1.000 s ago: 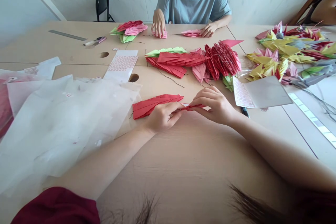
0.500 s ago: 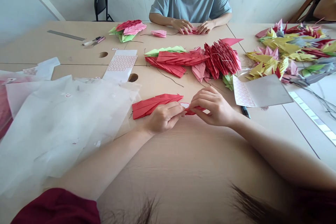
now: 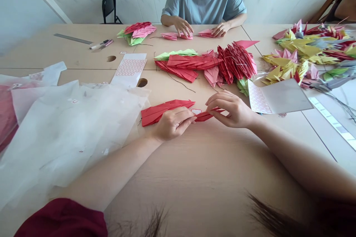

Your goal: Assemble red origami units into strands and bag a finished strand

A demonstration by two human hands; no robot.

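Observation:
Between my hands is a folded red paper piece, close above the table. My left hand pinches its left end with thumb and forefinger. My right hand has thumb and fingertips closed on its right end. A small white label with a red border shows just behind the piece, between the hands. Left of it, partly behind my left hand, lies a fanned stack of folded red paper with a dark thread at its end. The fingertips of my left hand are partly hidden.
Translucent plastic bags cover the left side. Beyond my hands lie red and green paper bundles. Folded yellow and pink paper heaps at right, near a label sheet. Across the table a person in a blue shirt handles pink paper.
My right hand has shifted slightly right and up along the red piece, so more of it shows between my hands. The person opposite has spread their hands apart, uncovering pink pieces.

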